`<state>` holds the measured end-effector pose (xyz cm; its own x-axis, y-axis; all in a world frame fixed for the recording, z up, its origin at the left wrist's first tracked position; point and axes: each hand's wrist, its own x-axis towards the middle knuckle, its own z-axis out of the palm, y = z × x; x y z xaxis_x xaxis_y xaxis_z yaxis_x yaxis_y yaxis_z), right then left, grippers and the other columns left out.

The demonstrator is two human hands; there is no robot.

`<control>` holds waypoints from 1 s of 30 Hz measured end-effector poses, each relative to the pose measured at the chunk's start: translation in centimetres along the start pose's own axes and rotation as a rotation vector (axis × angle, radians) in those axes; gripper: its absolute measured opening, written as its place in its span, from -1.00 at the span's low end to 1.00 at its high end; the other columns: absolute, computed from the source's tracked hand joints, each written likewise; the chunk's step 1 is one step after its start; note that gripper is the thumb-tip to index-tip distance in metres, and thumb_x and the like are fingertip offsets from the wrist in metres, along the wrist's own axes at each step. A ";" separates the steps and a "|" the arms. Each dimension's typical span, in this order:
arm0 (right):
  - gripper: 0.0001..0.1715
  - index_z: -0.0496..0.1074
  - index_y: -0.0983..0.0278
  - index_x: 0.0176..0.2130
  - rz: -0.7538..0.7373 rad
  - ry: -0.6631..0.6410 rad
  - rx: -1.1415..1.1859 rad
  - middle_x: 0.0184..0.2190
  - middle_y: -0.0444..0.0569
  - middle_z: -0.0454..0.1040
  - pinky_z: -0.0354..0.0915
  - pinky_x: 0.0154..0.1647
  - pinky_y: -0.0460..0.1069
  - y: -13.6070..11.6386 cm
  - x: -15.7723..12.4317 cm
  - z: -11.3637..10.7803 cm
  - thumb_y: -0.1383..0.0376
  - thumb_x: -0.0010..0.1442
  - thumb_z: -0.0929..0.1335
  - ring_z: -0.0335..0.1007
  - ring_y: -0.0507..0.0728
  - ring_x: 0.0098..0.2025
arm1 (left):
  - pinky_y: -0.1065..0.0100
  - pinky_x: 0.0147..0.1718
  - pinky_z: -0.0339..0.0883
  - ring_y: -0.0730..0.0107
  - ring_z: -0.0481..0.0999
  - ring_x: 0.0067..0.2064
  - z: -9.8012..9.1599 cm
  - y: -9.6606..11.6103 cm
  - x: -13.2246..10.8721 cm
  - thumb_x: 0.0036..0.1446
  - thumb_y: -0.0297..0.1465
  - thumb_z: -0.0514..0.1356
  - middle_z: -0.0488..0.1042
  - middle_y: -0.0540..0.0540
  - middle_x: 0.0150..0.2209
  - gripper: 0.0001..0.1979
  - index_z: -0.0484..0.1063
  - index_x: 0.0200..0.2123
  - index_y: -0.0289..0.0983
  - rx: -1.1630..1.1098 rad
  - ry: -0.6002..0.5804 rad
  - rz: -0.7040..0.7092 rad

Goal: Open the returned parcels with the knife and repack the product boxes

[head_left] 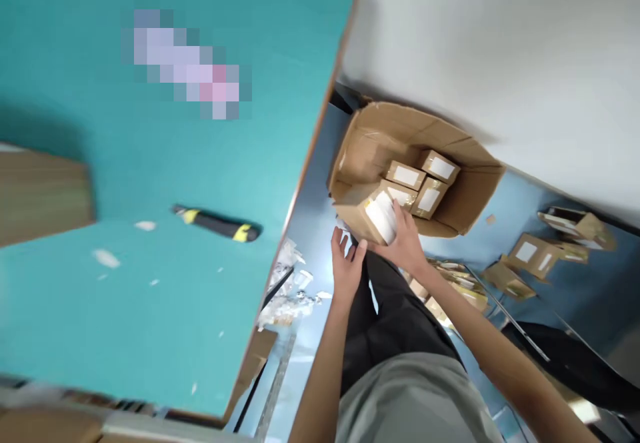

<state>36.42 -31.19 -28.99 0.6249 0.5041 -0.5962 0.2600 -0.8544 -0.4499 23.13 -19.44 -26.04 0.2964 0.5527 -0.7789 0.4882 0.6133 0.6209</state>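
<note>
The right hand (403, 243) has hold of a small brown cardboard box with a white label (354, 219), its fingers over the labelled face and the thumb toward the lower edge. The left hand (347, 263) is loosely spread, palm toward the box, and looks to hold nothing; its thumb and fingertips are close to the box's lower corner, but whether they touch cannot be told.

The box sits tilted at the near side of a large open brown cardboard carton (425, 123); whether the rim bears any of its weight is unclear. It looks stiff and square-edged, probably light enough for one hand, though what it contains is hidden. The bare card should grip well; the label and any glossy tape may be slicker. Two opposite sides, or a bottom edge with a palm beneath, seem the surest hold; pressing mid-panel could dent it.

Inside the carton lie more small labelled cardboard boxes (405, 175). Left of the carton, a flat teal tabletop (165, 336) carries a black-and-yellow utility knife (217, 223) and a plain brown cardboard block-shaped box (45, 193). Further right, other brown cartons (533, 256) stand on the blue floor (505, 203).
</note>
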 end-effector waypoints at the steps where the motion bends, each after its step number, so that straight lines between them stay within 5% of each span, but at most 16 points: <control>1: 0.61 -0.30 0.25 0.76 -0.054 -0.022 -0.006 0.53 0.42 0.26 0.31 0.53 0.47 -2.3 -2.0 -1.1 -0.09 0.18 0.58 0.23 0.61 0.56 | -0.05 0.42 0.47 -0.16 0.38 0.58 -0.9 1.7 -1.8 0.13 0.02 0.59 0.27 -0.34 0.60 -0.03 0.31 0.50 -0.03 -0.015 0.011 0.030; 5: 0.45 -0.08 0.28 0.74 -0.338 -0.122 -0.048 0.55 0.43 0.24 0.22 0.57 0.50 -11.7 -6.2 -2.4 -0.01 0.21 0.59 0.16 0.67 0.58 | 0.07 0.38 0.51 0.00 0.46 0.52 -6.3 5.8 -6.7 0.15 0.04 0.57 0.29 -0.33 0.58 0.00 0.24 0.52 -0.03 -0.103 0.194 0.129; 11: 0.14 0.14 0.26 0.69 -0.710 -0.215 -0.023 0.56 0.41 0.29 0.16 0.57 0.53 -24.8 -7.6 2.9 0.14 0.35 0.56 0.23 0.67 0.52 | 0.19 0.15 0.61 0.17 0.68 0.28 -17.1 7.3 -9.1 0.33 0.15 0.36 0.63 -0.24 0.26 -0.35 0.43 0.28 -0.10 -0.198 0.407 0.099; 14: 0.03 0.19 0.31 0.65 -0.823 -0.235 -0.011 0.58 0.37 0.31 0.14 0.61 0.50 -28.9 -9.1 5.1 0.22 0.40 0.53 0.20 0.60 0.58 | 0.16 0.22 0.58 0.11 0.62 0.37 -19.9 7.6 -9.9 0.47 0.10 0.21 0.58 -0.32 0.32 -0.40 0.36 0.35 -0.14 0.017 0.539 0.129; 16: -0.20 0.24 0.35 0.62 -0.895 -0.232 -0.009 0.63 0.32 0.26 0.07 0.69 0.42 -29.7 -10.1 5.2 0.30 0.53 0.39 0.10 0.49 0.67 | 0.03 0.44 0.42 -0.01 0.36 0.59 -20.0 8.0 -10.4 0.51 0.02 0.16 0.35 -0.42 0.52 -0.33 0.18 0.50 -0.17 0.211 0.684 0.157; 19: -0.32 0.24 0.27 0.63 -0.902 -0.184 0.015 0.70 0.21 0.13 -0.03 0.75 0.33 -27.4 -10.2 3.8 0.28 0.66 0.23 -0.08 0.35 0.75 | -0.14 0.64 0.01 -0.07 -0.08 0.75 -17.4 8.8 -10.7 0.50 -0.10 0.17 -0.05 -0.39 0.70 -0.21 -0.07 0.61 -0.15 0.390 0.821 0.288; 21: -0.29 0.22 0.21 0.65 -0.811 -0.159 0.038 0.71 0.19 0.09 -0.04 0.76 0.34 -23.5 -8.8 2.7 0.15 0.67 0.26 -0.12 0.35 0.76 | -0.16 0.65 -0.04 -0.07 -0.05 0.74 -14.2 9.4 -10.1 0.52 -0.16 0.14 -0.04 -0.36 0.69 -0.28 0.01 0.60 -0.14 0.436 0.753 0.401; 26: -0.22 0.28 0.33 0.60 -0.345 -0.152 0.004 0.63 0.38 0.22 0.08 0.67 0.43 -8.4 -2.2 1.7 0.08 0.58 0.37 0.08 0.50 0.68 | -0.06 0.63 0.09 0.00 0.25 0.63 -4.2 8.8 -4.5 0.55 -0.29 0.14 0.37 -0.34 0.53 -0.55 0.41 0.41 -0.22 0.591 0.378 0.488; 30: -0.20 0.34 0.49 0.52 0.154 -0.165 -0.005 0.48 0.49 0.43 0.24 0.59 0.37 4.5 3.6 3.9 0.13 0.50 0.39 0.36 0.52 0.52 | -0.07 0.63 0.08 -0.04 0.35 0.56 2.1 4.4 3.8 0.47 -0.40 0.19 0.51 -0.36 0.42 -0.62 0.54 0.28 -0.26 0.671 -0.008 0.418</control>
<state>36.91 -32.70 -35.75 0.5283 0.3815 -0.7585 0.1750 -0.9231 -0.3424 28.14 -15.81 -26.48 0.5691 0.6566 -0.4949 0.7250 -0.1168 0.6787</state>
